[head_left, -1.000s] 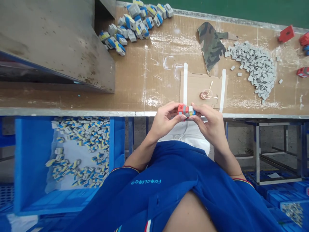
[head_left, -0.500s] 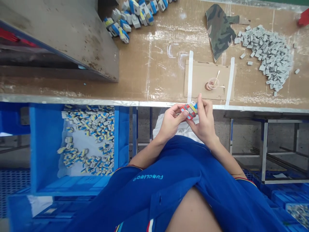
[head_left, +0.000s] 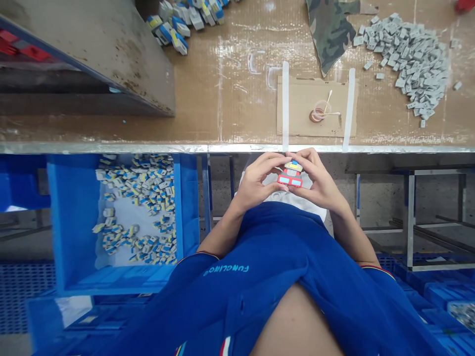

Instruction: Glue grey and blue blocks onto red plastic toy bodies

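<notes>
We hold a small red, grey, blue and yellow toy piece [head_left: 291, 175] near the front edge of the table [head_left: 230, 99], our left hand [head_left: 256, 180] and right hand [head_left: 321, 180] both partly closed, pinching it between thumbs and fingertips. Beyond it lies a cardboard sheet [head_left: 300, 94] bearing a small cup [head_left: 316, 116] and cotton swabs [head_left: 328, 101]; grey parts [head_left: 408, 59] lie heaped to the right, and a blue bin [head_left: 70, 222] of grey, blue and yellow pieces [head_left: 152, 190] stands lower left.
</notes>
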Action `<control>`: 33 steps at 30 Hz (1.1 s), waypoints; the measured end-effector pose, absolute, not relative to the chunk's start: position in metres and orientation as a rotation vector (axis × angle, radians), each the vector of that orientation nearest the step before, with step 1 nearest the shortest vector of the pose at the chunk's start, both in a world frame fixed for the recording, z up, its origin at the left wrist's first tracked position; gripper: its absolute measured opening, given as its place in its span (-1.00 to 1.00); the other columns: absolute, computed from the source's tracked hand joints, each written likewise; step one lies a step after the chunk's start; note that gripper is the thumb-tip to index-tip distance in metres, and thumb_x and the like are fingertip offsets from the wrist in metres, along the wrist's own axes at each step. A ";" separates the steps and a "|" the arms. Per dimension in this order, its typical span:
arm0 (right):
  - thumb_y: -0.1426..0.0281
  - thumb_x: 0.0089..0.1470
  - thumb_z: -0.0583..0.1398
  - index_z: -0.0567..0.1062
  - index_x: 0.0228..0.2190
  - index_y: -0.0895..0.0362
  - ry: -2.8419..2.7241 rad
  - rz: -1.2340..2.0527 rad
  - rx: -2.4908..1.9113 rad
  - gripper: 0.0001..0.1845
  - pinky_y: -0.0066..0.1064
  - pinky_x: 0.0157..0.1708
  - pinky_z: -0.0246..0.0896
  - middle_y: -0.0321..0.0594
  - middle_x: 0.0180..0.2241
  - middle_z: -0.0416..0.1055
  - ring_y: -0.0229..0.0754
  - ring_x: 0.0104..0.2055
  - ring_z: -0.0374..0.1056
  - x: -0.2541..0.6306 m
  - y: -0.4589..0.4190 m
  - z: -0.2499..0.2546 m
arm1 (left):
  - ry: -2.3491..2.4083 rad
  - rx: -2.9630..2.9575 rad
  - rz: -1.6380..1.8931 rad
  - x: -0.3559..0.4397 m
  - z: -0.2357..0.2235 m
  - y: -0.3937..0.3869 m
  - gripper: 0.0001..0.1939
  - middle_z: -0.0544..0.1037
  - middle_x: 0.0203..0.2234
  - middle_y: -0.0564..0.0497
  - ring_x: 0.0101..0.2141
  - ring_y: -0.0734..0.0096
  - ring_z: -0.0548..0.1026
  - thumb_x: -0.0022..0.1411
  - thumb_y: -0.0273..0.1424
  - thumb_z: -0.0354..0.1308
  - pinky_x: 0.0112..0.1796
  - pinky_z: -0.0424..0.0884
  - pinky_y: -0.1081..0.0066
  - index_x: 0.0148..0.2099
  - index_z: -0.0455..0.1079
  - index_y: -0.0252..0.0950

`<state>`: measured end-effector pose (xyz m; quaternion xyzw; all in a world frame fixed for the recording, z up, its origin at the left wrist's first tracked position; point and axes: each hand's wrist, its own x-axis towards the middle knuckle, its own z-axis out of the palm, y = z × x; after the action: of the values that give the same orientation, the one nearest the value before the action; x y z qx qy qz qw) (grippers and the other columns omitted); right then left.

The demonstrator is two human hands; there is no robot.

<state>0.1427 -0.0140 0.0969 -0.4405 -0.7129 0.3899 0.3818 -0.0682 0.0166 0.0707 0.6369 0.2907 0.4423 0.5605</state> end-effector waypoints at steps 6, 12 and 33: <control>0.19 0.19 0.40 0.45 0.25 -0.15 -1.617 0.853 -1.272 -0.37 -0.14 -0.06 0.52 -0.19 -0.06 0.48 -0.10 -0.13 0.44 0.135 -0.025 0.081 | 0.743 1.560 1.156 -0.059 0.056 0.016 -0.47 0.56 0.01 -0.15 -0.04 0.27 0.57 0.27 -0.15 0.40 -0.02 0.56 0.35 0.22 0.52 -0.23; 0.25 0.21 0.39 0.41 0.27 -0.15 -1.397 0.836 -1.269 -0.37 -0.08 -0.01 0.59 -0.16 0.02 0.47 -0.04 0.01 0.50 0.125 -0.041 0.064 | 0.728 1.531 1.132 -0.050 0.044 0.014 -0.42 0.54 0.04 -0.17 -0.07 0.29 0.61 0.31 -0.10 0.35 -0.02 0.60 0.32 0.27 0.46 -0.25; 0.12 0.37 0.20 0.39 0.27 -0.02 -1.624 0.472 -1.200 -0.49 -0.21 -0.27 0.57 -0.14 -0.11 0.48 -0.14 -0.25 0.45 0.117 -0.016 0.083 | 0.888 1.818 1.286 -0.055 0.073 0.022 -0.46 0.58 -0.08 -0.09 -0.18 0.33 0.56 0.39 0.02 0.21 -0.23 0.57 0.36 0.26 0.47 -0.16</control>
<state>0.1166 -0.0160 0.0826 -0.4982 -0.6741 0.1959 0.5090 -0.0546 0.0223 0.0729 0.7064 0.3452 0.4996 0.3636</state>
